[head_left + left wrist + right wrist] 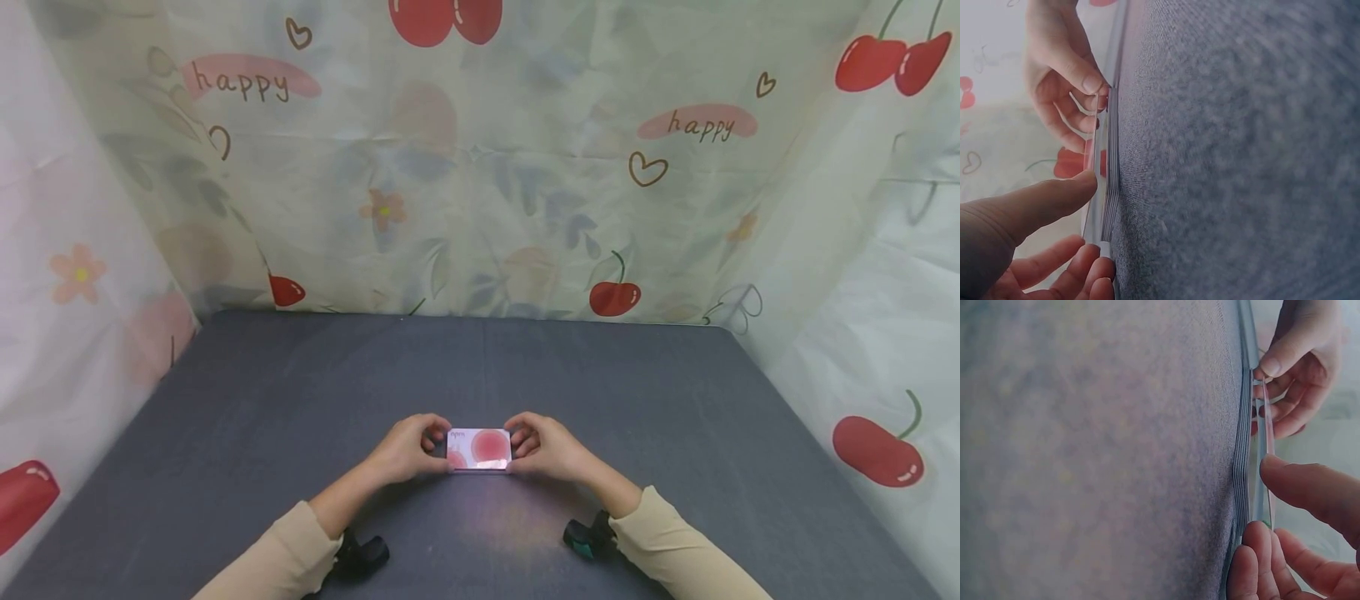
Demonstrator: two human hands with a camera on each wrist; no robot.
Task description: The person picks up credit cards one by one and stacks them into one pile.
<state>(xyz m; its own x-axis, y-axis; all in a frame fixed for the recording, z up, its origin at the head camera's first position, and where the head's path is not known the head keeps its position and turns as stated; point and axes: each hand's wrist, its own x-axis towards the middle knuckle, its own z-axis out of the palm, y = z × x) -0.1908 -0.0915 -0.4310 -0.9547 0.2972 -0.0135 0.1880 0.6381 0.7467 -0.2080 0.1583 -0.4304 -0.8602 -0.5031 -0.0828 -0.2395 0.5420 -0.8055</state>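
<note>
A small glossy card (461,446), white and pink with round pink shapes and small lettering, faces up near the middle of the table. My left hand (407,450) pinches its left end between thumb and fingers. At the right end, my right hand (551,450) pinches it the same way. Edge-on in the left wrist view, the card is a thin strip slightly above a stack of several thin layers (1110,162). That stack (1243,456) lies on the dark cloth in the right wrist view too. From above, the card mostly hides the stack.
Dark grey cloth covers the table (480,367). Behind it hangs a pale curtain (480,183) printed with cherries, flowers and hearts, with similar sheets at both sides. Black straps with small devices sit at my left wrist (363,554) and right wrist (588,537).
</note>
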